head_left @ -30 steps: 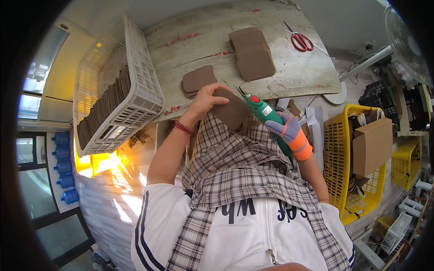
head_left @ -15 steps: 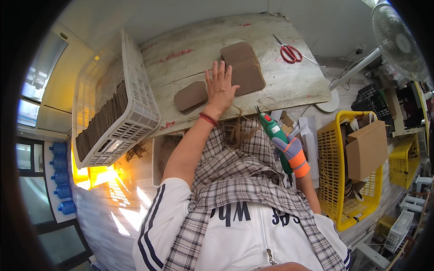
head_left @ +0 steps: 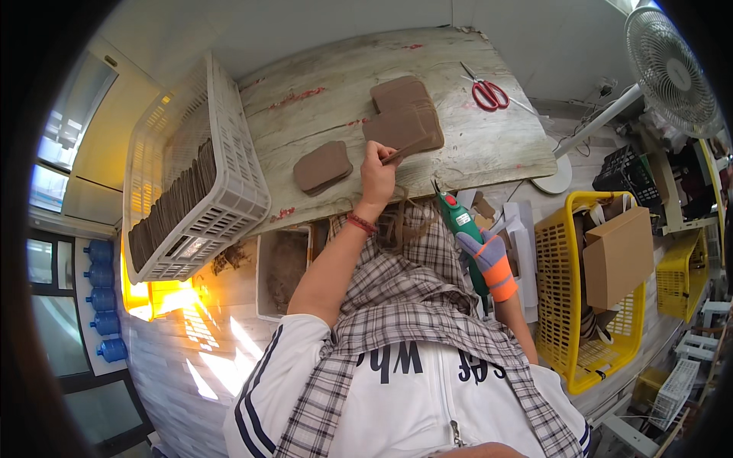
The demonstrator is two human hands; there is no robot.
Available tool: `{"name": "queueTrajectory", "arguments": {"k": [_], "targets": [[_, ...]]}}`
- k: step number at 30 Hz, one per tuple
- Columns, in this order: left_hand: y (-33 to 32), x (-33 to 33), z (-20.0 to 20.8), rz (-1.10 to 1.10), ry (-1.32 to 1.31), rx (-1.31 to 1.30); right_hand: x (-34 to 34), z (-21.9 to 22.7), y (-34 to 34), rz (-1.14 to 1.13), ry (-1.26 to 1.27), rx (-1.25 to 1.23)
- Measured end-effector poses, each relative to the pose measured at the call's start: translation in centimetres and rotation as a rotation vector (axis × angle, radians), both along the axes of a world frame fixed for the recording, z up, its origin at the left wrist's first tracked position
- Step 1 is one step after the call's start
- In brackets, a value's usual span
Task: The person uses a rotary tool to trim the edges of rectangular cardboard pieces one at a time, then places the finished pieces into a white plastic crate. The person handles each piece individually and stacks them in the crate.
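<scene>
My bare left hand (head_left: pixel 377 177), a red bead bracelet at its wrist, pinches the near edge of a flat brown piece (head_left: pixel 411 148). That piece is tilted up off a stack of similar brown rounded pieces (head_left: pixel 405 95) on the worktable. Left of the hand lies a smaller pile of the same pieces (head_left: pixel 321 167). In my gloved right hand (head_left: pixel 485 256) is a green power cutter (head_left: pixel 463 221) with a red switch and a pointed dark tip. It is held over my lap, just off the table's front edge. Brown trimmed strips (head_left: pixel 397 227) lie on my plaid apron.
Red-handled scissors (head_left: pixel 487 93) rest on the worktable (head_left: pixel 305 69) at the far right. A white crate (head_left: pixel 243 156) packed with brown pieces stands at the left. To the right are a yellow basket (head_left: pixel 554 282) with a cardboard box (head_left: pixel 620 256) and a standing fan (head_left: pixel 672 72).
My left hand lay flat between the two piles; it has moved nearer and closed on a piece's edge, lifting it. The right hand and cutter have barely moved.
</scene>
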State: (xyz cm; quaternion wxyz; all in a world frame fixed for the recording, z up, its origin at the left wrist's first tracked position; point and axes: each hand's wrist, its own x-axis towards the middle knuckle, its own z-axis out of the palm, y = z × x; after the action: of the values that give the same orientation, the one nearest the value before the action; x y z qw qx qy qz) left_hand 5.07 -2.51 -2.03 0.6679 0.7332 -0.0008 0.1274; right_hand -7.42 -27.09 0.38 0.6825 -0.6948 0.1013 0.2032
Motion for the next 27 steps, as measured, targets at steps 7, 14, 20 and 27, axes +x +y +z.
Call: {"name": "queueTrajectory", "arguments": {"k": [7, 14, 20, 27], "targets": [[-2.1, -1.8, 3.2, 0.000, 0.128, -1.209, 1.0, 2.9, 2.4, -0.084, -0.139, -0.030], [-3.2, -1.6, 3.3, -0.001, 0.084, -1.518, 1.1, 3.3, 3.9, -0.089, -0.138, 0.017], [-4.4, -2.2, 2.9, -0.058, 0.128, -1.575, 1.1, 3.7, 4.1, -0.093, -0.137, 0.015], [-5.5, -4.1, 3.1, -0.127, 0.242, -1.442, 1.4, 4.5, 3.8, -0.134, -0.176, 0.054]]}}
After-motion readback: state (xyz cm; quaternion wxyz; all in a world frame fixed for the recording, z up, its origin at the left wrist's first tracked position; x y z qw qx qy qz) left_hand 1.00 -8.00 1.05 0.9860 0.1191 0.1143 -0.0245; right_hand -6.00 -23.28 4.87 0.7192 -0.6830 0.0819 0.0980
